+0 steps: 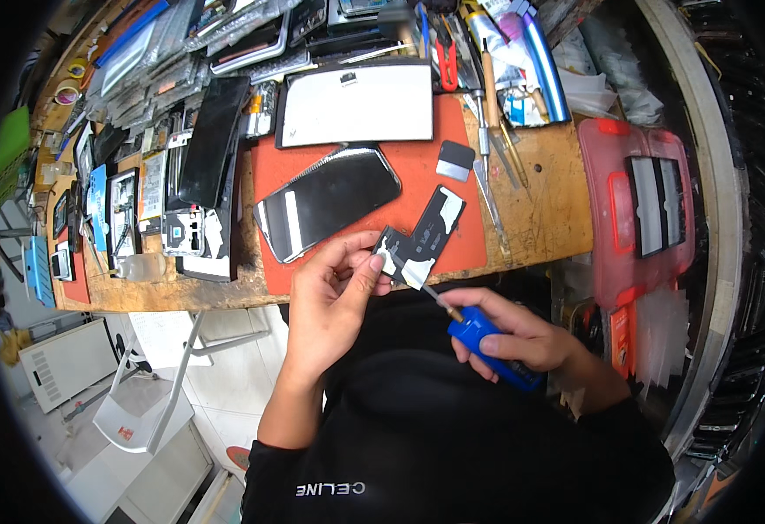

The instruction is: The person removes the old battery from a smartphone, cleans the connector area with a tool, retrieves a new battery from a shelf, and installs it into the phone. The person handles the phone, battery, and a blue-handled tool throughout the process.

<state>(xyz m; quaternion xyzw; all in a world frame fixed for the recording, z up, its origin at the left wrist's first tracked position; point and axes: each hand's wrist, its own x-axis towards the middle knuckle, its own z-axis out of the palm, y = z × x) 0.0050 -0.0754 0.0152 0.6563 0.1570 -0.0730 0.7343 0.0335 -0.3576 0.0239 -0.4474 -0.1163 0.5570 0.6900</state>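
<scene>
My left hand point(330, 297) pinches the corner of a black L-shaped phone battery point(439, 223) between thumb and fingers. Torn white patches show on the battery's face. In my right hand point(531, 339) is a blue-handled tool point(478, 334) with a brass collar and a thin metal tip. That tip reaches the white patch at the battery's near edge; whether it presses or only touches, I cannot tell. Behind the battery, a black smartphone point(334, 201) lies glossy side up on an orange mat point(269, 170). A small black-and-silver piece point(456, 161) lies to the right.
A white panel with a dark frame point(356, 105) lies at the mat's back. Phone parts point(194, 205) and stacked screens crowd the left. Tweezers point(491, 205), screwdrivers and red-handled pliers point(446, 57) lie back right. A red translucent case point(605, 201) stands beyond the wooden bench's right edge.
</scene>
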